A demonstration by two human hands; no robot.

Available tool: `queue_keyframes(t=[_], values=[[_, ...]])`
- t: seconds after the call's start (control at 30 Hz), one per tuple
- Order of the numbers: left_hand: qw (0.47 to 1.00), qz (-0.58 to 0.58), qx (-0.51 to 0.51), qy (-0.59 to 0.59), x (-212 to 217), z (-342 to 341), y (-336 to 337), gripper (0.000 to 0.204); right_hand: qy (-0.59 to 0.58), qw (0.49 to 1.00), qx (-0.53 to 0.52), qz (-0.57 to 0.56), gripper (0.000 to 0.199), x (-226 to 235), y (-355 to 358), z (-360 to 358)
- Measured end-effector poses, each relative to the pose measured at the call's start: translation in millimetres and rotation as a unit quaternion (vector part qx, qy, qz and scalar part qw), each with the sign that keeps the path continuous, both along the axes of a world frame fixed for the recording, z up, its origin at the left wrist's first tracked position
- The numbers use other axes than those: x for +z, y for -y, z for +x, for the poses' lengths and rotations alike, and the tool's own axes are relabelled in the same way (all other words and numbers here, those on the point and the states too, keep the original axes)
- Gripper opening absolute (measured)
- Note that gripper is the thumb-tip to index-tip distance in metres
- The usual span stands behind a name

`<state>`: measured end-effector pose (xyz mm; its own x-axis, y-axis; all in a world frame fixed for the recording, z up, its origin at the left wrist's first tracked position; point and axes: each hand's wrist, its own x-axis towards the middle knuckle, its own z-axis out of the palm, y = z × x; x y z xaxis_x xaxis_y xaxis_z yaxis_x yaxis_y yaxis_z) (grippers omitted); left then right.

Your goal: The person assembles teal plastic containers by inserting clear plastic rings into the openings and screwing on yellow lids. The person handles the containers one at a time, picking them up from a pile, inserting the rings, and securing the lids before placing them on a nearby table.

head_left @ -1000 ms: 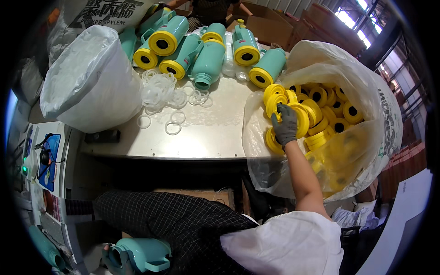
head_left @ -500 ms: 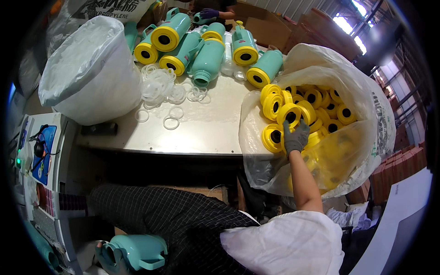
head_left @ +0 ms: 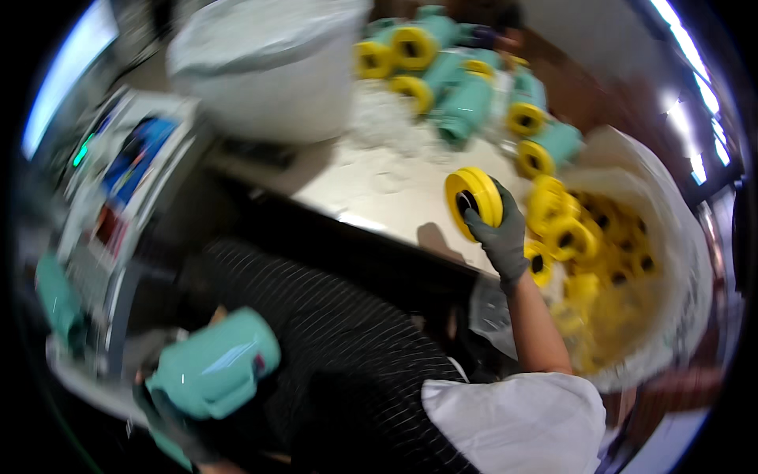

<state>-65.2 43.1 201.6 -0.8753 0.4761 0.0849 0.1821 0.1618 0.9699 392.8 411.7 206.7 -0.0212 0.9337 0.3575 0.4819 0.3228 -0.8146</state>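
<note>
My right hand (head_left: 499, 237), in a grey glove, grips a round yellow cap with a dark centre hole (head_left: 472, 197) above the table's front edge (head_left: 371, 186). Just to its right stands a big clear plastic bag (head_left: 632, 162) full of more yellow caps (head_left: 584, 237). My left hand (head_left: 178, 430), in a dark glove at the lower left, holds a teal jug-shaped container (head_left: 215, 371) over my lap; the hand is mostly hidden under it. The picture is motion-blurred.
Several teal containers with yellow caps (head_left: 454, 87) lie at the back of the table beside loose clear rings (head_left: 379, 130). A large white filled bag (head_left: 268, 67) stands at the back left. A machine panel with blue and green parts (head_left: 130, 170) sits to my left.
My right hand has come out of the bag with one yellow cap and moved left over the table. The teal container has risen from near the floor to my lap. The view has swung.
</note>
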Motion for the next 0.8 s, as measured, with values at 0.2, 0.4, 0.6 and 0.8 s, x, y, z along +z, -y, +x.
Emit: queue_keyframes(t=[0.2,0.4,0.6,0.8], values=[[0.989,0.115,0.079,0.056,-91,6,28,0.037,-0.215,0.903,0.286,-0.239,0.042,-56,5,-186],[0.977,0.157,0.125,0.076,-146,60,36,0.041,-0.072,0.842,0.528,0.085,0.064,-5,84,-283],[0.992,0.039,0.081,0.092,-117,68,19,0.043,-0.059,0.810,0.570,0.121,0.064,-22,82,-266],[0.985,0.003,0.150,-0.090,-116,68,17,0.041,-0.072,0.825,0.555,0.086,0.058,-24,93,-261]])
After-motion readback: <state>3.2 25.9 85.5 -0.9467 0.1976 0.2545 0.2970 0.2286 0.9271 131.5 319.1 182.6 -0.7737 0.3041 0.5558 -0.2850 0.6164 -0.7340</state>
